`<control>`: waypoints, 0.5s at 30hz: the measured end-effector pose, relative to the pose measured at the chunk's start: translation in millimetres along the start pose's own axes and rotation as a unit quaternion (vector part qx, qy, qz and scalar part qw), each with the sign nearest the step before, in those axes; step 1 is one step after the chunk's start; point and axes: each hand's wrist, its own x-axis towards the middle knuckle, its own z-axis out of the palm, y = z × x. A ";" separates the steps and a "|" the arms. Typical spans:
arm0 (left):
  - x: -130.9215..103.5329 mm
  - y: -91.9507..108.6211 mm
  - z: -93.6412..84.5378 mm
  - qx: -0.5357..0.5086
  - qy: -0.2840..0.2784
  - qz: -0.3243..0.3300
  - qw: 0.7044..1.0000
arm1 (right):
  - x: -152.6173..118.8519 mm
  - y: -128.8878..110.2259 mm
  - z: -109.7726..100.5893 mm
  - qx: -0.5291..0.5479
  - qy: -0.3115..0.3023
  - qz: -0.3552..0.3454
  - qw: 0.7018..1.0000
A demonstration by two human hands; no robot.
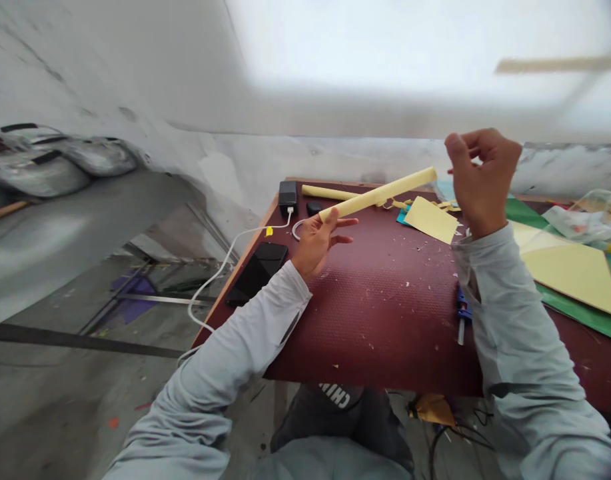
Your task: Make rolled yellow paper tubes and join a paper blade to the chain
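A rolled yellow paper tube (380, 193) slants up to the right above the dark red table (375, 300). Its lower end is pinched between the thumb and fingers of my left hand (318, 241), with some other fingers stretched out. My right hand (485, 175) is raised past the tube's upper end, fingers curled in and thumb pressed near them; what it holds, if anything, is too small to make out. Behind, a second yellow tube (330, 193) lies along the table's back edge. A yellow sheet (432, 219) rests near the middle of the back.
On the left of the table are a black charger (288, 195) with a white cable (235, 241) and a black phone (260, 270). A blue tool (462, 308) lies by my right sleeve. Yellow card (575, 273), green sheets (580, 315) and clear plastic (582, 223) cover the right side.
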 end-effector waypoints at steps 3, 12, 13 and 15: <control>-7.2 -1.2 8.9 0.002 -0.040 -0.029 0.999 | -19.4 -35.8 19.7 -0.160 -0.071 -0.147 0.974; -30.2 -16.6 26.2 -0.053 -0.160 -0.126 0.978 | -66.8 -58.7 79.7 -0.344 -0.318 -0.140 0.873; -31.0 -17.5 25.8 -0.048 -0.160 -0.117 0.979 | -65.9 -56.5 78.5 -0.347 -0.317 -0.135 0.872; -31.5 -18.3 24.4 -0.029 -0.154 -0.088 0.984 | -63.2 -53.4 74.9 -0.346 -0.319 -0.131 0.872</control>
